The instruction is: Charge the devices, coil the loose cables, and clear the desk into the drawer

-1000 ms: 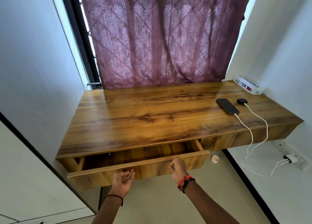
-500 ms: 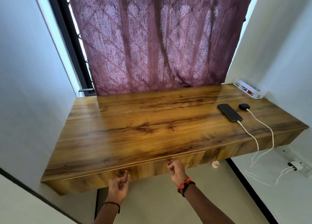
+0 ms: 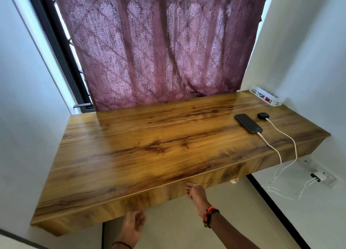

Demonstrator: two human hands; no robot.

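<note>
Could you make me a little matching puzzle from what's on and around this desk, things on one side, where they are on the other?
Things:
1. phone
2. white basket
3. charger plug
4. right hand

Places:
A. in the wall socket below the desk
B. against the closed drawer front
C. flat on the desk, cable attached
D. far right corner of the desk

Pairs: 1-C, 2-D, 3-A, 4-B

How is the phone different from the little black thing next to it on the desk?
The phone is long, flat and rectangular; the small black case is short and rounded. The phone is much bigger and lies nearer the desk's middle; the case sits closer to the right wall. Both are black, and each has a white cable plugged in.
</note>
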